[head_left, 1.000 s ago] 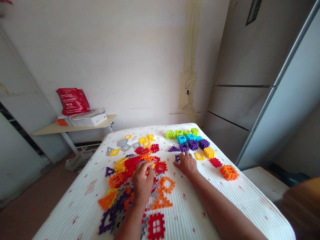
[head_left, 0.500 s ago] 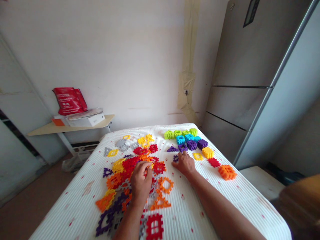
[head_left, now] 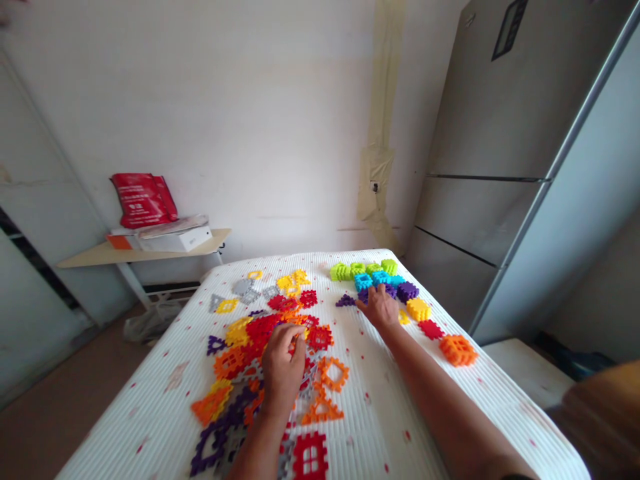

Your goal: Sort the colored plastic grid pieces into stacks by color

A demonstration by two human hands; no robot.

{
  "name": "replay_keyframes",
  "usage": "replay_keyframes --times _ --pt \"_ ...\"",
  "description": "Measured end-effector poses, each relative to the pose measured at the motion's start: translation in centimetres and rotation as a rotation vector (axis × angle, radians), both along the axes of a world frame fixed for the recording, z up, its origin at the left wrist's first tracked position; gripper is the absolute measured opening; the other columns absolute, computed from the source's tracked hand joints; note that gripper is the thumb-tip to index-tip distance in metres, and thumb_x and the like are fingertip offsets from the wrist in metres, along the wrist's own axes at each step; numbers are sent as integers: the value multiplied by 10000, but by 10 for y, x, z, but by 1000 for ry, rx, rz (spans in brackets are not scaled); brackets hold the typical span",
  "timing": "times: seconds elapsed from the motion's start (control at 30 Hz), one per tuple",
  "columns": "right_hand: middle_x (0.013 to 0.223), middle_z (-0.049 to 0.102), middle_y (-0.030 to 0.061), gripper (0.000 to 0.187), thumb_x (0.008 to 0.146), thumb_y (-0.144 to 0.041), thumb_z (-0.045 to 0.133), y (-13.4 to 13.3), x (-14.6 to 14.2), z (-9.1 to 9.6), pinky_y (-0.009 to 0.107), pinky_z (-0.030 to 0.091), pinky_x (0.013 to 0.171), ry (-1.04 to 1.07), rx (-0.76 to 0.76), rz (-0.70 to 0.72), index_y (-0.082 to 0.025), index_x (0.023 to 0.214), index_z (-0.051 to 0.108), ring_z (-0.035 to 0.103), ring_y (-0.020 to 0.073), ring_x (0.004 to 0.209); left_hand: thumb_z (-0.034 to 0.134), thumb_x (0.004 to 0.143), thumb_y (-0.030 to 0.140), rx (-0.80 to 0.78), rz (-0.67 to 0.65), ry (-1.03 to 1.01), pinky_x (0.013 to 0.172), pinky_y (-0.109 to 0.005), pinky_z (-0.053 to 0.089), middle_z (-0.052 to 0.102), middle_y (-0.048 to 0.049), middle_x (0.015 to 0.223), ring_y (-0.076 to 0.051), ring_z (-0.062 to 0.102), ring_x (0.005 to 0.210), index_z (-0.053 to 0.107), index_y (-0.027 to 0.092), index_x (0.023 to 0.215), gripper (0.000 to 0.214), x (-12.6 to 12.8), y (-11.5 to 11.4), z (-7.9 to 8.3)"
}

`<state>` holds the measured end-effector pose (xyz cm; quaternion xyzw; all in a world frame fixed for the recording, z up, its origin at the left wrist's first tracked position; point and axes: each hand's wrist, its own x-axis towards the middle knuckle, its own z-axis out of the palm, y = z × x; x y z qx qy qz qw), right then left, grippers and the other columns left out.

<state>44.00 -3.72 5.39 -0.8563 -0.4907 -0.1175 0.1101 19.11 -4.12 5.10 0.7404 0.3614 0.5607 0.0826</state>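
A heap of flat, toothed plastic tiles (head_left: 260, 333) in red, orange, yellow, purple and grey lies on a white ribbed mat (head_left: 430, 400). My left hand (head_left: 283, 370) rests on the heap with its fingers curled on a tile near a red one (head_left: 320, 337); which tile it grips is hidden. My right hand (head_left: 383, 307) reaches to the far right, fingers down on the purple blocks (head_left: 407, 290) beside a purple triangle (head_left: 345, 301). Behind it stand green blocks (head_left: 350, 270) and cyan blocks (head_left: 370, 279).
A yellow block (head_left: 419, 309), a red tile (head_left: 431, 329) and an orange block (head_left: 457, 350) lie along the right edge. A side shelf (head_left: 140, 252) at the back left holds a red bag (head_left: 143, 199) and a white box. Grey cabinet doors (head_left: 500, 167) stand at the right.
My right hand has moved away from me, off the purple tile near the middle, up to the purple blocks. My left hand has stayed on the heap.
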Motion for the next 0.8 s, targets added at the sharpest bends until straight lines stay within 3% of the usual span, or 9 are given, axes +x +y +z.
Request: replay_keyframes --times 0.13,0.8 --pt "1128 518 161 443 857 -520 429 2 0 0 334 451 688 11 -56 15 -189 1118 568 606 247 874 501 785 181 4 5 0 698 -274 509 649 -35 807 -152 617 759 621 194 801 122 0 -1 1" --pt "1129 498 127 391 877 -483 402 1 -2 -4 307 458 685 -14 -59 59 -187 1085 552 608 213 886 501 791 194 11 10 11 717 -279 508 650 -39 818 -157 619 775 622 192 805 121 0 -1 0"
